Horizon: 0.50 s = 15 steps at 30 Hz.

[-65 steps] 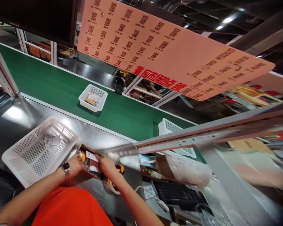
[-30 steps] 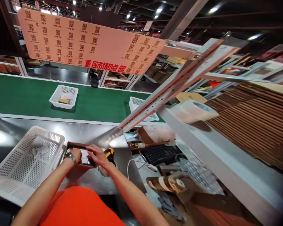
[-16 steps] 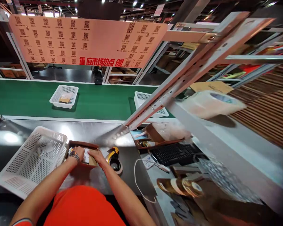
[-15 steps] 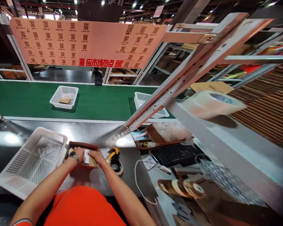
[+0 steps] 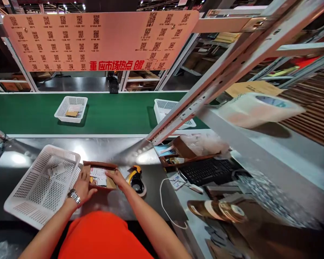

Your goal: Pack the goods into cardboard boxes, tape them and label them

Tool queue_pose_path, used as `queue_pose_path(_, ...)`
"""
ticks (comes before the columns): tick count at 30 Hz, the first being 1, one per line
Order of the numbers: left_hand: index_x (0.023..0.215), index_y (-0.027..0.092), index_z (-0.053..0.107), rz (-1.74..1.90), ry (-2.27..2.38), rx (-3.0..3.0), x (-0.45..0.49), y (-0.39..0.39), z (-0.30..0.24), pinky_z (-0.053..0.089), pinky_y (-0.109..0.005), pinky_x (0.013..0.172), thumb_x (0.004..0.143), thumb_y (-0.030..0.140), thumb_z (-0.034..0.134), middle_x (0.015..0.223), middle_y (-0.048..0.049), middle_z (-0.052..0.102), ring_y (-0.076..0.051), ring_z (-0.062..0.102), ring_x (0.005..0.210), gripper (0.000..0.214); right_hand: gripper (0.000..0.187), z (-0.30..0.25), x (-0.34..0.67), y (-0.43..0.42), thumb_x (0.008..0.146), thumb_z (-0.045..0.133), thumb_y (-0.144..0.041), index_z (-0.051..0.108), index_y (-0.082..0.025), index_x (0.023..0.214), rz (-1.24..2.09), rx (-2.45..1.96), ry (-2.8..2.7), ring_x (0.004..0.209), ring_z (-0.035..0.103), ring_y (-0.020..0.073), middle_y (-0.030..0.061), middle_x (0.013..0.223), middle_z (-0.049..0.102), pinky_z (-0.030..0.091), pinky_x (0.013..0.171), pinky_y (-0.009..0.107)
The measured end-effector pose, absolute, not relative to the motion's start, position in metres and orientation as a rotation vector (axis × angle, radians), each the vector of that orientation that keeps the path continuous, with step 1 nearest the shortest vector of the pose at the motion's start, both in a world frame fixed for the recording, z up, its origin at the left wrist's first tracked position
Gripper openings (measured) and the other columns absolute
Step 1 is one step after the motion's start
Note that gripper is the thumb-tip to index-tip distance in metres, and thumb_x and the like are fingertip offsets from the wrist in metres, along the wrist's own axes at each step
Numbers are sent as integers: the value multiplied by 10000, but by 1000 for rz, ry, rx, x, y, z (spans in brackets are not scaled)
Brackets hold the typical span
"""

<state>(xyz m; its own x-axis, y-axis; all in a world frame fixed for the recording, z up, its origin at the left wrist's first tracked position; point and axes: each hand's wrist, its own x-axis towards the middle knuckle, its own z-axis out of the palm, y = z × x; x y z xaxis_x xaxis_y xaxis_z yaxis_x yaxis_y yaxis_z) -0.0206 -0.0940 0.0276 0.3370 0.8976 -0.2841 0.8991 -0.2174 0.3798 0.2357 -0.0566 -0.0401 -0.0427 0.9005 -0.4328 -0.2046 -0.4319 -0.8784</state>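
Observation:
A small open cardboard box (image 5: 104, 188) sits on the metal bench in front of me, with white printed packets (image 5: 98, 176) inside. My left hand (image 5: 82, 187), wearing a metal watch, rests at the box's left end; its fingers lie on the left flap and its thumb is spread away. At the other end, my right hand (image 5: 116, 177) grips the box by its right flap, thumb on top. Just right of it lies a yellow-and-black tape dispenser (image 5: 135, 180). A large white perforated basket (image 5: 24, 190) stands left of the box, with a paper slip (image 5: 56, 170) in it.
Beyond the bench a green conveyor belt (image 5: 118, 111) carries two white baskets, one being this small basket (image 5: 67, 117). A slanted metal post (image 5: 194, 104) rises at right. Past a white cable (image 5: 162, 201) are a keyboard (image 5: 209, 172), tape rolls (image 5: 218, 210) and a shelf.
My left hand has drawn back from inside the box to its left flap, uncovering the packets. My right hand stays at the right end. The view has shifted slightly.

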Motion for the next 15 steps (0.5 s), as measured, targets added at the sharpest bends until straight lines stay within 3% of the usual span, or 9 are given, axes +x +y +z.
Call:
queue_pose_path(5, 1322, 90, 803, -71, 1575, 2218, -9, -70, 42, 473, -572, 1291, 1067, 591, 674, 1460, -289, 712, -457, 589, 1511, 577, 557, -35, 237, -55, 629, 1018, -506, 773, -224, 1042, 1637, -1363, -801, 990, 829, 366, 96, 982, 873, 637, 1027, 555)
queue_pose_path(9, 1207, 101, 764, 73, 1737, 2074, -4, -49, 29, 539, -563, 1215, 986, 570, 819, 1383, -257, 702, -446, 656, 1388, 521, 588, -29, 246, -52, 592, 1026, -543, 761, -258, 1033, 1678, -1357, -755, 1006, 846, 341, 69, 975, 878, 657, 1038, 534)
queue_pose_path(12, 1302, 99, 652, 343, 1848, 1869, -1, -43, 7, 571, -566, 1187, 806, 518, 990, 1413, -231, 649, -436, 682, 1348, 732, 577, -26, 253, -49, 652, 977, -660, 763, -254, 1002, 1767, -1354, -677, 1004, 852, 330, 83, 986, 882, 671, 984, 509)
queue_pose_path(15, 1507, 88, 488, 555, 1893, 1669, -1, -44, -12, 557, -581, 1232, 670, 431, 1071, 1515, -252, 580, -466, 621, 1471, 1077, 666, -25, 253, -48, 805, 774, -846, 770, -208, 996, 1794, -1341, -648, 1054, 845, 343, 155, 1014, 871, 670, 936, 484)
